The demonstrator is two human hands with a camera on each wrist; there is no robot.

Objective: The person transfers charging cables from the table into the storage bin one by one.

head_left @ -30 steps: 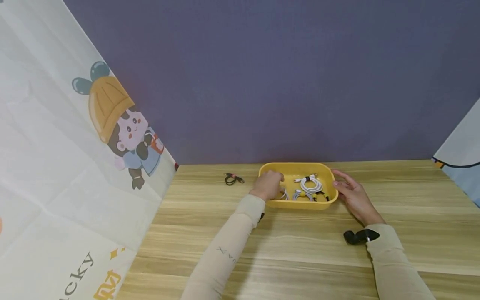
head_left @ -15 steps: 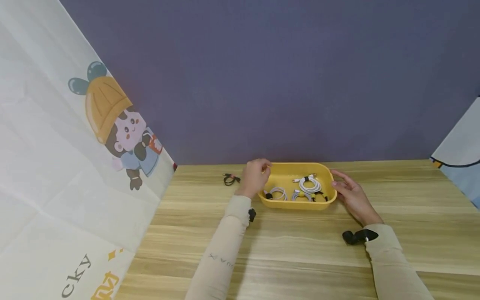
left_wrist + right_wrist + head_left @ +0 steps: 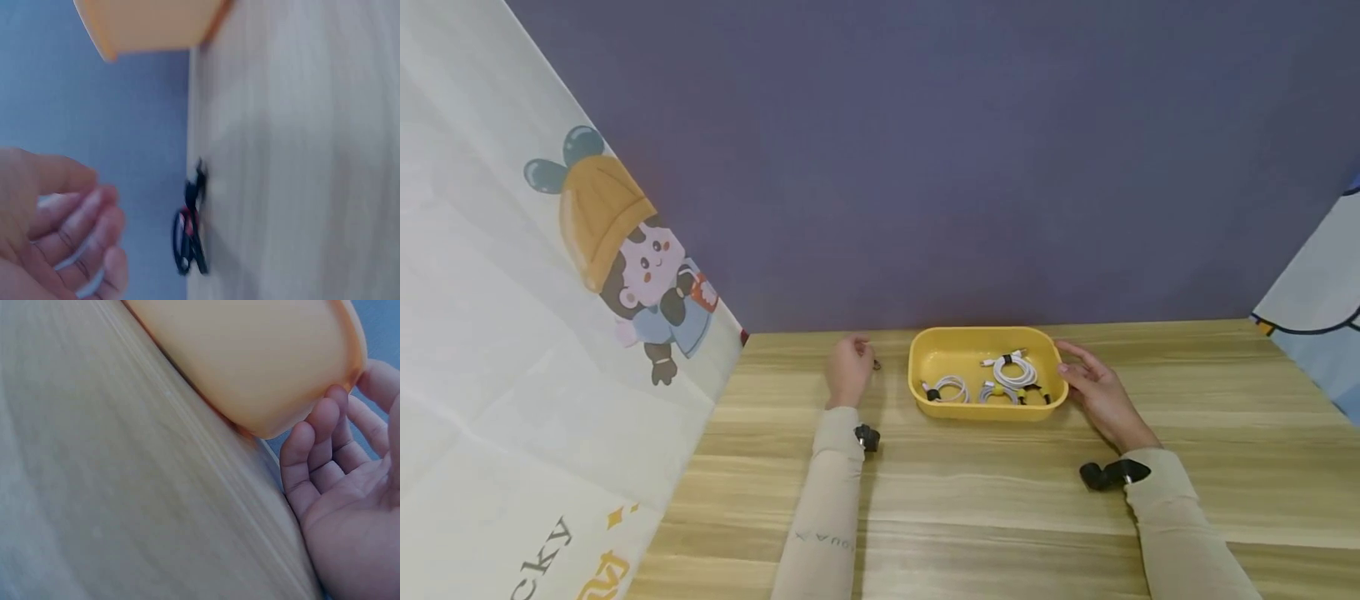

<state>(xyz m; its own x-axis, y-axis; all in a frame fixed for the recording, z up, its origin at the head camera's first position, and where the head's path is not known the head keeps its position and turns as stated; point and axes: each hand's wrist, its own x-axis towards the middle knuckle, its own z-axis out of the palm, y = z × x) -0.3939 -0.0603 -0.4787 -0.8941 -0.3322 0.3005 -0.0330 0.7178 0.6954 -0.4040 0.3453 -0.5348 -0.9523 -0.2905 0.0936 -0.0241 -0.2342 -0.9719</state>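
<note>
A yellow plastic bin (image 3: 987,412) stands on the table against the back partition. Inside lie several coiled cables: a white cable (image 3: 1015,371) with a black tie, a grey cable (image 3: 997,393) with a yellow tie, and a pale cable (image 3: 952,387) at the left. My right hand (image 3: 1101,398) holds the bin's right end, thumb at the rim and fingers against the outer wall. Left of the bin, my left hand (image 3: 848,371) hovers with loosely bent fingers around nothing. Beside it, apart from the fingertips, lies a black coiled cable (image 3: 189,228) with a red tie, mostly hidden in the head view.
The wood-grain table (image 3: 970,508) meets a blue-grey partition (image 3: 925,167) at the back. A white printed sheet (image 3: 512,333) with a cartoon figure borders the left side, and another printed sheet (image 3: 1315,308) the right. A black camera mount sits on each wrist.
My left hand has come out of the bin and moved left to the black cable. The pale cable now lies uncovered in the bin. My right hand stays at the bin's right end.
</note>
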